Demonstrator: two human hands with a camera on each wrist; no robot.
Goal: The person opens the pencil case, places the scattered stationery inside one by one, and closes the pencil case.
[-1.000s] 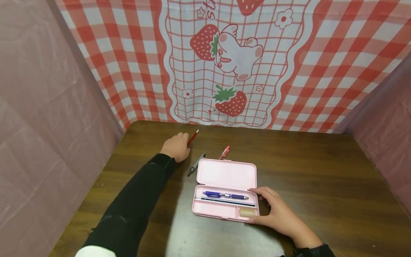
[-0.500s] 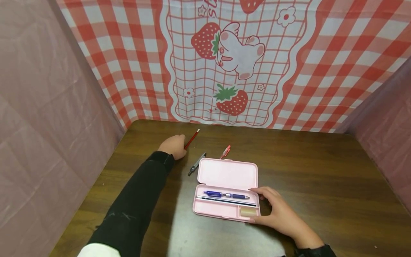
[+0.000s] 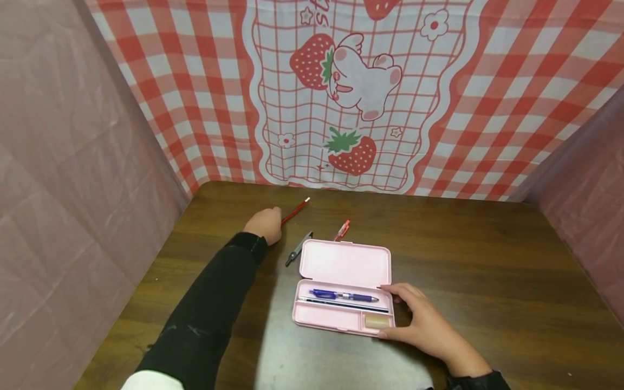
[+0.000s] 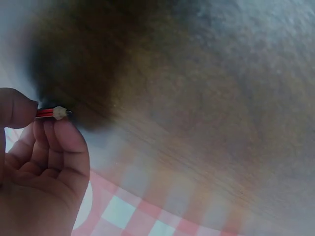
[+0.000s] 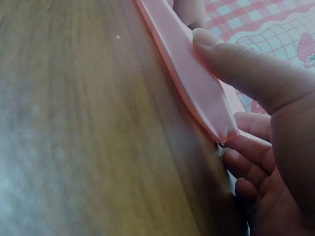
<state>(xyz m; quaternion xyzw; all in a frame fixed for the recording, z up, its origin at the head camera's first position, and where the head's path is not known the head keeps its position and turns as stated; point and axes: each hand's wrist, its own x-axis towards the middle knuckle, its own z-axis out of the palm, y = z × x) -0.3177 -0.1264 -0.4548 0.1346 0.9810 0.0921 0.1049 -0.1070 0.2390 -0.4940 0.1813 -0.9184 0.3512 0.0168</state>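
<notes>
My left hand pinches a red pencil between thumb and fingertips at the back left of the table. In the left wrist view the sharpened tip of this pencil pokes out past the thumb. At front centre lies a pink pencil case, its lid swung back. My right hand grips the case's right end, thumb at the front edge and fingers at the back. Inside the case are a blue pen, a dark pencil and a tan eraser.
Left of the lid lies a grey compass. A red pen sits behind the lid, its lower end hidden. A checked strawberry cloth hangs along the table's back edge, with pink curtains at the sides.
The red pencil has come up in my left hand and tilted, its white end shifting right. My left hand drew back a little toward me. The right hand stays on the pencil case.
</notes>
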